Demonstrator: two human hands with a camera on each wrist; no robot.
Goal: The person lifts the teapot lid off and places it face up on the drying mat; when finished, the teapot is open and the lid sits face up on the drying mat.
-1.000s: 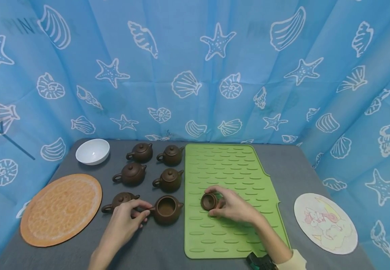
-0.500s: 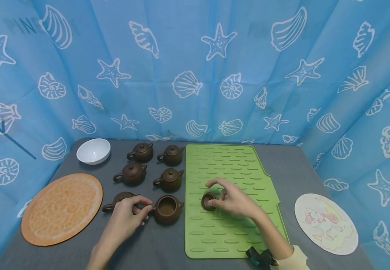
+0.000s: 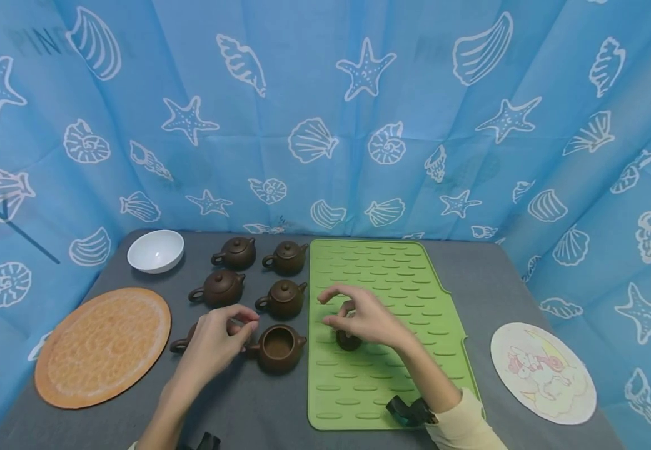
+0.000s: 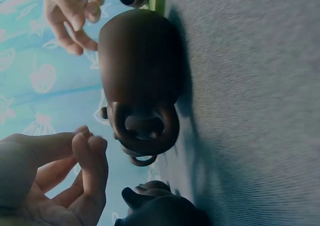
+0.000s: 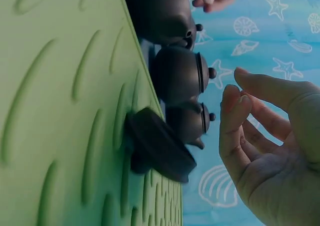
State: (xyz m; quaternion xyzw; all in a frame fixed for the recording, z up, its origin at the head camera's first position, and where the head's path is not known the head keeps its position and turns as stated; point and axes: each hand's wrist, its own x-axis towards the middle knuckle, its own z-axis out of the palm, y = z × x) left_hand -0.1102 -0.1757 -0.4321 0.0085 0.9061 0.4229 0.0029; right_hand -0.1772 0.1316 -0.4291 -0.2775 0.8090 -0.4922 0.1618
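A lidless brown teapot [image 3: 277,350] stands on the grey cloth, with its handle to the left. My left hand [image 3: 215,344] is just above and left of that handle, thumb near the fingertips and nothing between them. Its body also covers most of a lidded teapot [image 3: 181,345]. On the green mat [image 3: 393,400] lies the small round lid [image 3: 349,341], hollow side up and tilted on its knob in the right wrist view. My right hand [image 3: 371,315] hovers over it, fingers loosely bent and holding nothing; from the head it partly hides the lid.
Several lidded teapots [image 3: 284,300] stand in two columns left of the mat. A white bowl [image 3: 156,253] is at the back left, near a round orange mat [image 3: 102,347]. On the right lies a round picture mat [image 3: 545,373]. A blue curtain [image 3: 325,125] hangs behind.
My right hand has let go of the lid and risen to the left above it. The left hand has released the teapot's handle and lifted slightly away. The teapot has stayed put.
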